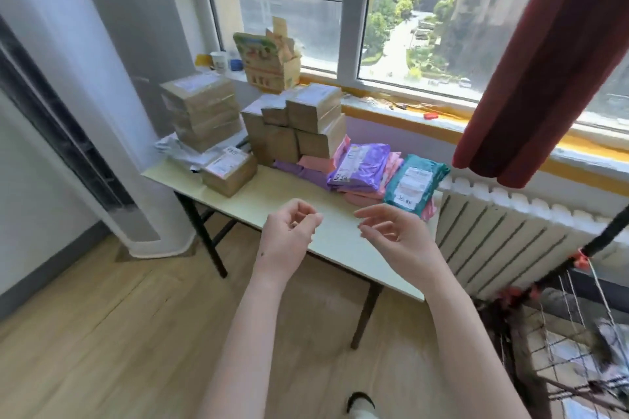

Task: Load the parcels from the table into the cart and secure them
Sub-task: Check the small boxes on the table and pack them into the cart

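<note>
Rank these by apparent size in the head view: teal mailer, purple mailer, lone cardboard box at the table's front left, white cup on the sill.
1. teal mailer and purple mailer: look alike, not ranked.
2. lone cardboard box.
3. white cup, though farthest from the camera.

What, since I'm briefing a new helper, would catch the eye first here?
Stacks of brown cardboard parcels crowd the far left and middle of the table, with a purple mailer bag and a teal mailer bag beside them at the right. The left hand and right hand hover empty above the table's near edge; the netted cart stands at lower right.
</note>
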### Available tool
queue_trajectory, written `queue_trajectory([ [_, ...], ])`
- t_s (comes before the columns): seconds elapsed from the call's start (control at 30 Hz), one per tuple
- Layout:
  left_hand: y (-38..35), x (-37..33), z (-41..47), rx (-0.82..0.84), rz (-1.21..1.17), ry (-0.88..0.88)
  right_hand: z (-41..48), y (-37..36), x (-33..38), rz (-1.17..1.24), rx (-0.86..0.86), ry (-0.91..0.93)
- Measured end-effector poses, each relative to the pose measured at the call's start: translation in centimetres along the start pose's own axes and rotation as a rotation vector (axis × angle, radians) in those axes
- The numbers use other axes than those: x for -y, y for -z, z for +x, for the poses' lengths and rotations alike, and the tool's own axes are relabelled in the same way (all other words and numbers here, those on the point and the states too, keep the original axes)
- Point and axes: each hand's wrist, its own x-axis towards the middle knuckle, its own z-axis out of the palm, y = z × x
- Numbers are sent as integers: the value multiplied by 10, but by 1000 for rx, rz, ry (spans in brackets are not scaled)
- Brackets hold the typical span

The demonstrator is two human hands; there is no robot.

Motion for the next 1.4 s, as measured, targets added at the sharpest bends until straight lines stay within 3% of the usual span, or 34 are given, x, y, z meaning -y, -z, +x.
queue_trajectory([
  [0.23,45,14,46,-132,-36,21,65,-49,15,4,106,98],
  [0.77,39,15,248,-162,70,55,269,-75,-2,-6,154,144],
  [1.1,45,36,348,-134,247,12,341,-99,-9,8,96,59],
  [1.4,64,63,436,-45,462,-127,391,-138,1,12,-100,-12],
])
